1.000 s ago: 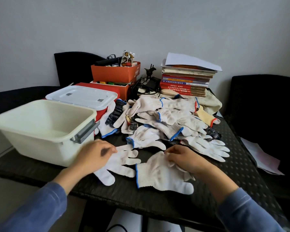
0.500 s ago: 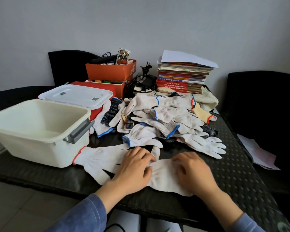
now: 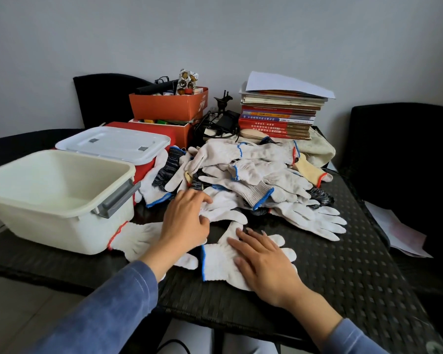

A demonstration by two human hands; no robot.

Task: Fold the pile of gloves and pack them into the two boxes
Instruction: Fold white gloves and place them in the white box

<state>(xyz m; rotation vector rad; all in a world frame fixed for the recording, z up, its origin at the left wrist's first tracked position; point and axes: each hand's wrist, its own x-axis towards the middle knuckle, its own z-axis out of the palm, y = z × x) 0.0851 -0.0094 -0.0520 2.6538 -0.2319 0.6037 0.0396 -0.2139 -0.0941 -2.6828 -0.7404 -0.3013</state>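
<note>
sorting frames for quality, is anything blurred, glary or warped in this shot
Head view: soft even light, no glare; the left hand looks slightly blurred at its fingers, the right hand flat on the blue-cuffed glove is sharper; with the wide-angle lens, the table stretches and softens toward the lower right corner.

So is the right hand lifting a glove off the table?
No, the right hand lies flat, fingers spread, on the blue-cuffed glove, which lies spread out on the table.
</note>
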